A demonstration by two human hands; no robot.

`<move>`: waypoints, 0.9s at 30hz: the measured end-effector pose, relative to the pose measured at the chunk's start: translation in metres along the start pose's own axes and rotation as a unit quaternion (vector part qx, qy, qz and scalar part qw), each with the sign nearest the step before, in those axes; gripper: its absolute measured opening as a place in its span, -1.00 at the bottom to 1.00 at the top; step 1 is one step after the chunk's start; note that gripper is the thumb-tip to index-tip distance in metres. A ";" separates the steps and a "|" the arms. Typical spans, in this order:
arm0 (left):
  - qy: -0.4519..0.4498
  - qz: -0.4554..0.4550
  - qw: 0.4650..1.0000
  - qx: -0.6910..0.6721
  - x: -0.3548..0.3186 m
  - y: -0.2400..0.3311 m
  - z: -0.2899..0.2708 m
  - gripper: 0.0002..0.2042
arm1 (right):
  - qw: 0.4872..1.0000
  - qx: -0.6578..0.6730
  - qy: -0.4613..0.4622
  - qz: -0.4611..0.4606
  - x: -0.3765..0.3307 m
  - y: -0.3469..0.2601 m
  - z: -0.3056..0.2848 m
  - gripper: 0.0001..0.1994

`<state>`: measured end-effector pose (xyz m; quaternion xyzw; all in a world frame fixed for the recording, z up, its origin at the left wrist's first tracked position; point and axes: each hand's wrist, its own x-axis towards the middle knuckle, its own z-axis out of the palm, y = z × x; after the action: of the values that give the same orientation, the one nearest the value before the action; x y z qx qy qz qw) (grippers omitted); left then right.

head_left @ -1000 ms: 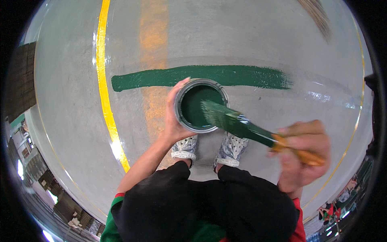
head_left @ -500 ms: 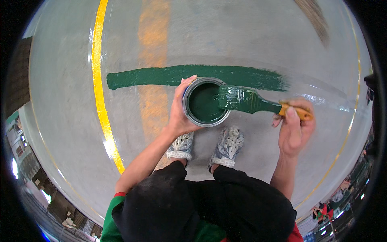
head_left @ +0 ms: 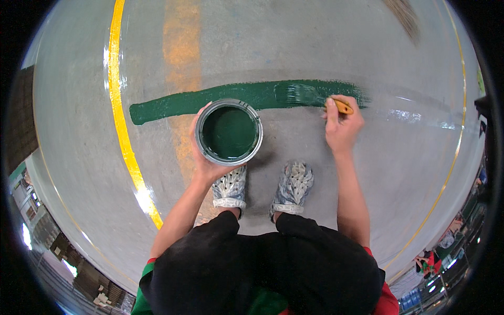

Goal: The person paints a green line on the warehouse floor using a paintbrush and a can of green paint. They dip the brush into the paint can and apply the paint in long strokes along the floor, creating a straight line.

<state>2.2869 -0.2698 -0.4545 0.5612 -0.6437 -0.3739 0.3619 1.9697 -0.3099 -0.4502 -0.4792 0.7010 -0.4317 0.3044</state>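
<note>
My left hand (head_left: pixel 202 163) is wrapped round the side of an open round paint can (head_left: pixel 229 132) with dark green paint inside and a grey metal rim. My right hand (head_left: pixel 344 121) grips the yellow-orange handle of a paintbrush (head_left: pixel 341 106). The brush's bristles are coated in green and lie over a wide green painted stripe (head_left: pixel 210 97) that runs across the grey floor. Toward its right end the stripe turns streaky. The can is held just in front of the stripe, over the floor.
On the left a glossy yellow line (head_left: pixel 116 89) runs lengthwise, with a faded orange band (head_left: pixel 181 47) beside it. A bundle of straw-like bristles (head_left: pixel 403 18) shows at the far right. Patterned clogs (head_left: pixel 294 184) are on my feet. A thin yellow line (head_left: pixel 451 173) curves along the right.
The paintbrush has gone from the can's right rim onto the green stripe, moving away and leftward with my right hand. My left hand has shifted the can to the left.
</note>
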 end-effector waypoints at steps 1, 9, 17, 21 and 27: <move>-0.004 0.001 1.000 0.014 -0.001 0.002 -0.002 0.29 | 0.995 -0.058 0.029 -0.075 -0.002 -0.007 -0.002 -0.91; 0.037 -0.027 0.999 0.009 -0.016 -0.002 -0.013 0.32 | 0.989 -0.048 -0.054 -0.128 -0.006 -0.039 0.036 -0.92; 0.001 -0.107 0.988 0.108 -0.037 -0.006 -0.021 0.33 | 0.998 -0.001 0.029 -0.063 -0.007 -0.030 0.022 -0.91; -0.007 -0.121 0.989 0.082 -0.039 -0.008 -0.019 0.31 | 0.995 -0.014 0.005 -0.095 -0.006 -0.019 0.047 -0.92; 0.034 -0.059 0.997 0.048 -0.039 -0.005 -0.022 -0.02 | 0.963 -0.206 0.096 -0.143 0.011 -0.005 -0.025 -0.91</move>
<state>2.3129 -0.2335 -0.4507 0.6273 -0.6141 -0.3442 0.3332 1.9469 -0.3136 -0.4347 -0.5832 0.7248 -0.3611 0.0649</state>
